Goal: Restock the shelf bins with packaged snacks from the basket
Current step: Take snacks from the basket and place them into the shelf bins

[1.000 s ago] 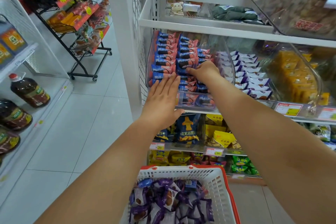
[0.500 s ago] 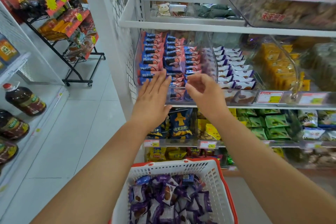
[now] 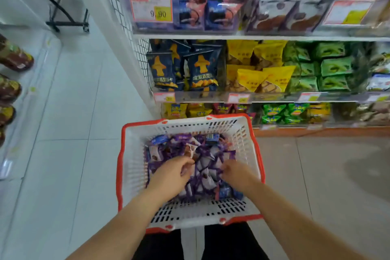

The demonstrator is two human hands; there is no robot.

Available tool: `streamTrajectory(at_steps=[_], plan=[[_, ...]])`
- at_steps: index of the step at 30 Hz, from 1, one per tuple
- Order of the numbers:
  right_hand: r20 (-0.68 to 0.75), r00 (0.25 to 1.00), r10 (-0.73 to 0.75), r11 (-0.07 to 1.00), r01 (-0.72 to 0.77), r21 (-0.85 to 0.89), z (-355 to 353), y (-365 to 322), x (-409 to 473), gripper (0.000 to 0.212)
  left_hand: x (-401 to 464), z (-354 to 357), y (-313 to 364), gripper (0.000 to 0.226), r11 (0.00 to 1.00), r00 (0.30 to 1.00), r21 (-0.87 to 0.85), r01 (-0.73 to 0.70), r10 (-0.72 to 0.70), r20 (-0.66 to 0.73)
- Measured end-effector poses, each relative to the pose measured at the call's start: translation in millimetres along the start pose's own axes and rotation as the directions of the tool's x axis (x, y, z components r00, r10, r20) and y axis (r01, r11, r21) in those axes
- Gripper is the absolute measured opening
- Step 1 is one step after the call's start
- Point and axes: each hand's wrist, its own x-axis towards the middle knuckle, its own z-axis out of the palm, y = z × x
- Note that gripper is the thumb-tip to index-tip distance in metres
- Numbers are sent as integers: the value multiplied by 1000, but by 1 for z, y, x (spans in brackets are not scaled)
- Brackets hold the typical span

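Observation:
A white plastic basket (image 3: 132, 167) with a red rim stands on the floor in front of me, holding several purple-and-white snack packets (image 3: 207, 155). My left hand (image 3: 171, 175) reaches down into the pile with its fingers curled round packets. My right hand (image 3: 236, 173) is in the pile beside it, fingers curled down among the wrappers with the tips hidden. On the upper shelf, a clear bin (image 3: 274, 17) holds matching purple-and-white packets. The bin to its left (image 3: 211, 12) holds blue-and-pink packets.
Lower shelves carry dark blue bags (image 3: 181, 69), yellow bags (image 3: 259, 69) and green bags (image 3: 329, 65). A wire mesh panel (image 3: 126, 19) ends the shelving on the left. Bottles (image 3: 12, 57) line a low shelf across the white-tiled aisle. A black rack foot (image 3: 67, 23) stands behind.
Both hands have left the blue-and-pink bin on the upper shelf and dropped into the basket. My view has tilted down from the shelves to the basket.

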Motion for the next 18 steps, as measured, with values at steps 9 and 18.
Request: streamTrajectory(at_steps=[9, 18], plan=[[280, 951, 132, 968, -184, 169, 123, 83, 99, 114, -10, 42, -37, 28, 966, 979, -168, 197, -184, 92], [64, 998, 30, 831, -60, 553, 70, 34, 44, 47, -4, 27, -25, 13, 917, 972, -327, 227, -237, 11]])
